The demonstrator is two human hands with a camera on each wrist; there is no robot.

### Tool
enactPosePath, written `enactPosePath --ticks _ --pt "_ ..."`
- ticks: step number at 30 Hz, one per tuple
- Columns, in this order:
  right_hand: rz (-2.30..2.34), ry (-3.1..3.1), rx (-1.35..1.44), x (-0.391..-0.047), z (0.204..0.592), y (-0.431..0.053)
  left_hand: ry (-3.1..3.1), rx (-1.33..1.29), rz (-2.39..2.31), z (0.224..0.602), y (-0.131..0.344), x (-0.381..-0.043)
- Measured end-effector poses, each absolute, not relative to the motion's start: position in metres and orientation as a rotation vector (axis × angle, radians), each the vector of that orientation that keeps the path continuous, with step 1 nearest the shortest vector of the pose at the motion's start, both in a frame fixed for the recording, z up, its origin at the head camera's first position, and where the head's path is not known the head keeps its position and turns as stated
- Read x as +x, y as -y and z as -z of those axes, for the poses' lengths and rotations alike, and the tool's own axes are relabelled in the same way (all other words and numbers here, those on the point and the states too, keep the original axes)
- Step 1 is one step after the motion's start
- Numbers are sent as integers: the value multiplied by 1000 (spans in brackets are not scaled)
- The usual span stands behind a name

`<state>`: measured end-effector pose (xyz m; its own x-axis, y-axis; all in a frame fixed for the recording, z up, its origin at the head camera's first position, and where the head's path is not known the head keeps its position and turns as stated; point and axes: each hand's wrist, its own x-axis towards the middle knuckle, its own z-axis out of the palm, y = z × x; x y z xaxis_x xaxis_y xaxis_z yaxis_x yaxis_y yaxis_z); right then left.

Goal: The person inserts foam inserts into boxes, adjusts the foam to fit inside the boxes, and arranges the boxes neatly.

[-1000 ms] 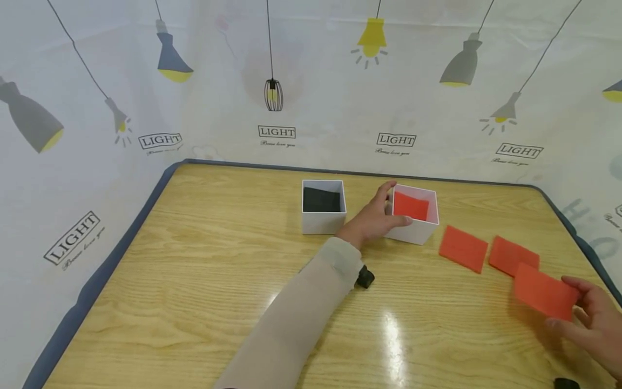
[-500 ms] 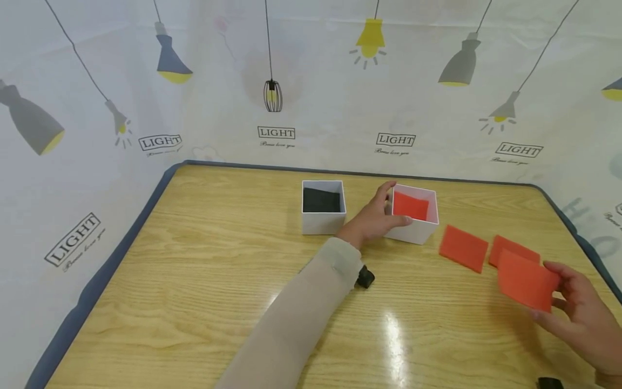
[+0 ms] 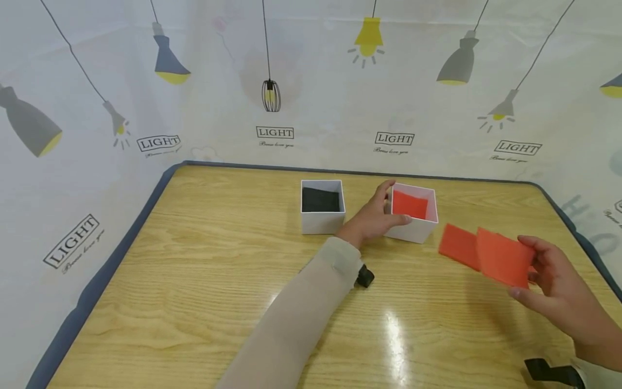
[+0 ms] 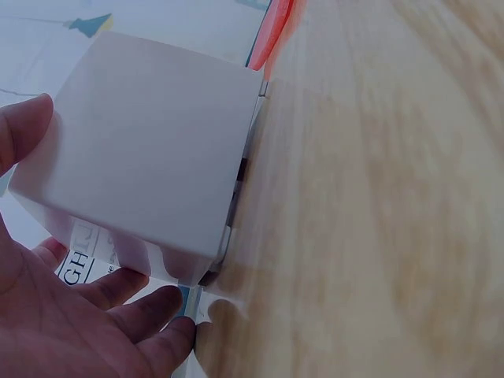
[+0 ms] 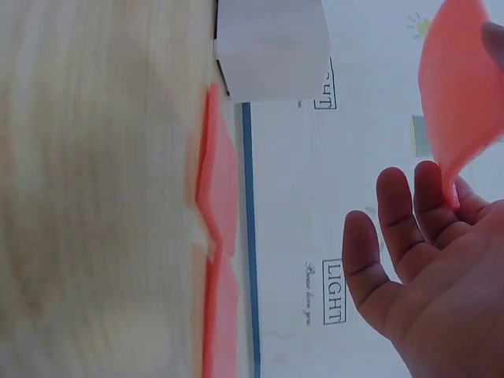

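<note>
My left hand (image 3: 369, 220) holds the right-hand white box (image 3: 412, 231), thumb at its front rim and fingers along its left side. Inside that box lies a red sheet (image 3: 410, 205). My right hand (image 3: 559, 286) pinches a thin, soft red square sheet (image 3: 505, 258) by its right edge, thumb below and fingers above. In the right wrist view this sheet (image 5: 461, 87) bends between thumb and fingers. On the table under it is another red sheet (image 3: 457, 246), partly covered in the head view. A further red sheet (image 5: 222, 315) shows in the right wrist view, mostly hidden in the head view.
Left of my left hand stands a second white box (image 3: 323, 222) with dark sheets (image 3: 320, 200) inside. Wrist straps (image 3: 365, 276) show on both arms. The wooden table (image 3: 204, 259) ends at a dark blue edge against a lamp-printed backdrop (image 3: 325, 97).
My right hand has carried its red sheet up and leftward, towards the white box, now overlapping the sheets on the table. The left hand has stayed on the box.
</note>
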<state>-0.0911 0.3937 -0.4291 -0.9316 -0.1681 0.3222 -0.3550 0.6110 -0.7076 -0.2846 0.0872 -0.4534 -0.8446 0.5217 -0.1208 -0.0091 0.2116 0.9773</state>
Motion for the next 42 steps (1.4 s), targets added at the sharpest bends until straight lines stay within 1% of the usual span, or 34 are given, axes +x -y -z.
enactPosePath --ticks 22,33,42 --pt "-1353 2647 549 -147 397 -368 -2094 483 -1650 453 -88 -285" --pt "-1298 2769 450 -177 381 -346 -2095 497 -1654 452 -86 -286" --pt "-1259 2885 371 -201 383 -332 -2092 501 -1646 452 -87 -285"
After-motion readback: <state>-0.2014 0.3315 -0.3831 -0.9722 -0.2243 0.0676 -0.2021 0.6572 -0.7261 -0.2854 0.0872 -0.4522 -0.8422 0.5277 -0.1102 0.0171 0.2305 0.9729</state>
